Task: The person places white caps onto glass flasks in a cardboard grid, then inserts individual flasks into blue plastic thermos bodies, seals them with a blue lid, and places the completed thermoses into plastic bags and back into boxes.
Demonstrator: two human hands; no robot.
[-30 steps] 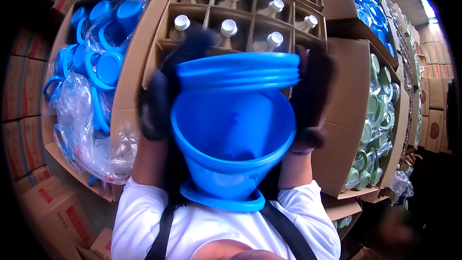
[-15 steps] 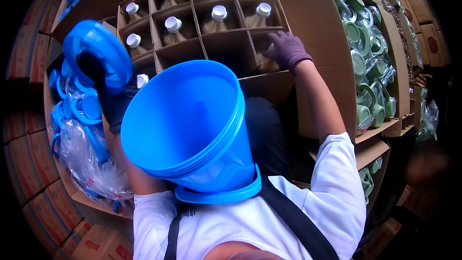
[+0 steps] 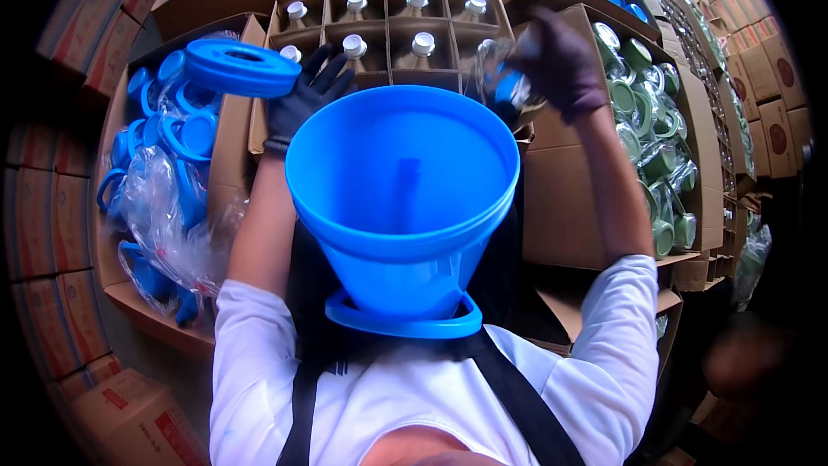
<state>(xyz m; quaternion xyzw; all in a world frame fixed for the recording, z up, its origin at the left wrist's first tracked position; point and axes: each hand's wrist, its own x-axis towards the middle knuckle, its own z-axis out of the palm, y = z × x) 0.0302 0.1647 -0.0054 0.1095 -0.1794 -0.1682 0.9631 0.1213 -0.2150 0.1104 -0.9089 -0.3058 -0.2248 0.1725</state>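
Left fingers [image 3: 330, 78] spread, blue lid [image 3: 207, 73] touching hand [image 3: 297, 108]; right fingers [image 3: 539, 56] round blurred clear object [image 3: 493, 65]; blue bucket [image 3: 401, 272] between forearms [image 3: 266, 224].

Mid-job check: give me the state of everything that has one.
Blue bucket: open, mouth up
Bucket handle: lowered
Blue lid: off the bucket
Left hand: fingers spread, beside the lid
Right hand: blurred, at a clear object; grip unclear
White-capped bottles: upright, capped
Left carton with blue items: open
Right carton with green items: open
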